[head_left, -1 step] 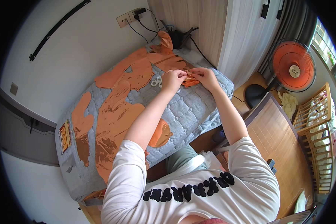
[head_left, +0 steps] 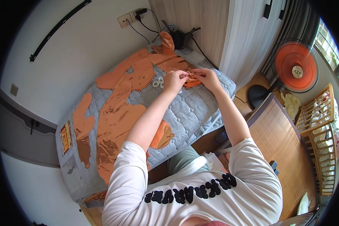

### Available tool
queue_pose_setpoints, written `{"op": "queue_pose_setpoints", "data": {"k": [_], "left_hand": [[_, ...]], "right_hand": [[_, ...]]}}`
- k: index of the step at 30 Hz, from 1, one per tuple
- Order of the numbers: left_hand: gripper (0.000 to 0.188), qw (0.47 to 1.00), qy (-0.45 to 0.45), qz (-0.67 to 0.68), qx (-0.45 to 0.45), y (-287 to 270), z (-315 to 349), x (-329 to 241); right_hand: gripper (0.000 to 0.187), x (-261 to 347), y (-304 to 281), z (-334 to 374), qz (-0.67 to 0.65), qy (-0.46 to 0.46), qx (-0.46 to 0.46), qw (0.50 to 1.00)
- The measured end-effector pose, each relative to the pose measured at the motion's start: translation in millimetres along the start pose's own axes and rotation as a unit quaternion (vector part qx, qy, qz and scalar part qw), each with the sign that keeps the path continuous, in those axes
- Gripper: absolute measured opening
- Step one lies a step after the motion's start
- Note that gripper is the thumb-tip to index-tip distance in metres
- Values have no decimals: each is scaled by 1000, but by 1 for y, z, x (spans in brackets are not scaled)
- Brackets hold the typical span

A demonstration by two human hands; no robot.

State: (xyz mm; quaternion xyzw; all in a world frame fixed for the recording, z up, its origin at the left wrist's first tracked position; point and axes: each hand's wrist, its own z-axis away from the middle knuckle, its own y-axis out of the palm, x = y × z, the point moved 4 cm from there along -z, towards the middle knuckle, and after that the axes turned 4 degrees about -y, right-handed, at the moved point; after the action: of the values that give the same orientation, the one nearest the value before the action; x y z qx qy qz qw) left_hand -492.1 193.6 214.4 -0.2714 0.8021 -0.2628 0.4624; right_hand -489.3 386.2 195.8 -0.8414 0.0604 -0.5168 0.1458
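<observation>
Pinching one small bunched orange foil piece [head_left: 192, 83]: left hand [head_left: 173, 80] and right hand [head_left: 208, 78], thumbs and fingertips drawn together, neither spread. Location of piece: between and just below the fingertips, over a quilted grey mattress [head_left: 186, 116]; exact grip partly hidden by fingers.

Laid out, flat or nearly so: one wide foil sheet [head_left: 118, 75], left of the hands; one large creased foil sheet [head_left: 118, 115], left and nearer the body; one narrow foil strip [head_left: 83, 116], far left.

Also present: white ringed items [head_left: 157, 82], just left of the left hand, apart from it.

Progress, as judged: spreading of the larger pieces looks done; the held piece, compact and not flat, appears unfinished. Whether it is being opened or fastened cannot be told.
</observation>
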Motion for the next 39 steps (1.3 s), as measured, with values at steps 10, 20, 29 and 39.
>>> {"op": "queue_pose_setpoints", "data": {"k": [10, 20, 29, 39], "left_hand": [[24, 999, -27, 17, -8, -5, -1, -10], [30, 932, 141, -333, -9, -1, 22, -12], [56, 940, -47, -295, 165, 9, -5, -17], [65, 993, -66, -97, -34, -27, 0, 4]], "right_hand": [[34, 9, 2, 1, -11, 11, -1, 1000], [27, 26, 17, -39, 215, -19, 21, 976], [24, 128, -76, -149, 178, -99, -321, 925], [16, 309, -23, 39, 255, -534, -213, 777]]}}
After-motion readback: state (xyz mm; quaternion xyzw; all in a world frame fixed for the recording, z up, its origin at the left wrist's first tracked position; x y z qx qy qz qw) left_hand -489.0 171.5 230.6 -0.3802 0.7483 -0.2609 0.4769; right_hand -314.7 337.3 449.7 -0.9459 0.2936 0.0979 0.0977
